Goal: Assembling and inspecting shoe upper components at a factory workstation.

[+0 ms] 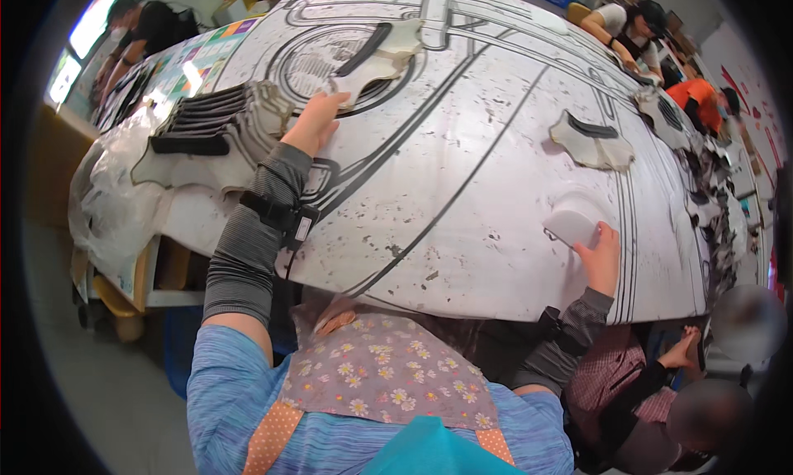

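Observation:
My left hand (315,121) reaches over the far left of the table, its fingers closed at the lower end of a cream cut piece with a black strip (384,58), which looks like a shoe upper part. Beside that wrist lies a fanned stack of similar cream pieces with black strips (219,132). At the front right, my right hand (601,256) grips a white half-round block (574,224) resting on the table, thumb and fingers at its right side. Further back on the right, one more cream piece with a black strip (593,142) lies flat by itself.
The white table (462,227) carries black line drawings and dark scuffs. Clear plastic wrapping (111,202) hangs at its left edge. More pieces are heaped along the right edge (702,190). Several people sit or stand around, one close on my right (644,392).

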`<move>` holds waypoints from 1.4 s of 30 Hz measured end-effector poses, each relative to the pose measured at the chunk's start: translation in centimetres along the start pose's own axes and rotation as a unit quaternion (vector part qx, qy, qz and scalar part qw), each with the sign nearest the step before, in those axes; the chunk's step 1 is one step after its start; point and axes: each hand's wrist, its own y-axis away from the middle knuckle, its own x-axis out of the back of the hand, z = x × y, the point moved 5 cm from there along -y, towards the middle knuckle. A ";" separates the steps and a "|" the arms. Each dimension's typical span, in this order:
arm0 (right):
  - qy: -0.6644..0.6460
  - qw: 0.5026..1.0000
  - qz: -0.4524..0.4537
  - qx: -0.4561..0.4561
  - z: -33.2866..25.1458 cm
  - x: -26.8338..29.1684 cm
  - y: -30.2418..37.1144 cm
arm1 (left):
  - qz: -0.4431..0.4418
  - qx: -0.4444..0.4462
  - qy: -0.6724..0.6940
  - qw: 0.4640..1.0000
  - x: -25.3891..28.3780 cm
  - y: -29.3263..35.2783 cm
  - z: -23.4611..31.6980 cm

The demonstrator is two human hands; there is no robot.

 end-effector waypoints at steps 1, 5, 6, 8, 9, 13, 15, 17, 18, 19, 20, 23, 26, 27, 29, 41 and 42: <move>0.004 1.000 0.006 -0.014 0.4 0.2 0.6 | -0.015 -0.002 -0.004 1.000 -1.0 -1.0 0.2; 0.004 0.999 0.026 -0.040 1.5 0.3 1.8 | -0.018 0.058 0.178 0.982 -1.4 -4.7 -0.8; -0.007 0.999 0.038 -0.038 1.9 0.1 1.8 | 0.007 0.049 0.221 0.974 -1.4 -5.3 -0.9; -0.030 0.997 0.048 -0.055 2.9 -0.1 2.1 | -0.029 0.066 0.207 0.976 -3.1 -4.4 0.1; -0.060 0.996 0.053 -0.050 2.9 -0.2 2.1 | -0.044 0.077 0.199 0.976 -3.1 -3.9 0.3; -0.054 0.994 0.052 -0.084 2.8 0.2 2.5 | -0.061 0.059 0.132 0.988 -2.2 -4.5 -0.9; -0.054 0.994 0.055 -0.075 3.2 0.1 2.1 | -0.085 0.060 0.097 0.990 -1.7 -4.0 -1.2; -0.063 0.992 0.062 -0.091 3.0 0.6 2.1 | -0.135 0.046 0.047 0.989 -1.8 -1.6 -0.9; -0.067 0.991 0.073 -0.094 2.9 0.9 2.1 | -0.170 0.030 0.001 0.985 -1.9 0.2 -0.5; -0.069 0.990 0.068 -0.100 3.3 0.8 2.0 | -0.171 0.035 -0.005 0.985 -1.6 1.5 -0.3; -0.100 0.987 0.065 -0.105 3.8 0.7 1.9 | -0.208 0.015 -0.037 0.977 -1.6 2.8 -0.1; -0.142 0.982 0.035 -0.119 4.0 0.5 2.0 | -0.248 0.028 -0.109 0.962 -0.4 7.2 0.1; -0.138 0.990 -0.016 0.020 2.7 0.5 2.2 | -0.335 0.026 -0.170 0.926 1.6 9.9 0.3; -0.136 0.990 -0.026 0.023 2.5 0.7 2.3 | -0.330 0.035 -0.167 0.928 2.4 10.3 0.6; -0.159 0.986 -0.028 0.049 2.5 0.8 2.4 | -0.385 0.072 -0.213 0.895 3.9 11.9 0.7; -0.443 0.876 -0.188 0.034 -12.5 3.9 1.6 | -0.099 -0.453 -0.588 0.663 4.4 14.8 5.8; -0.451 0.863 -0.217 0.073 -14.6 2.9 1.0 | -0.109 -0.482 -0.533 0.686 3.5 16.6 7.3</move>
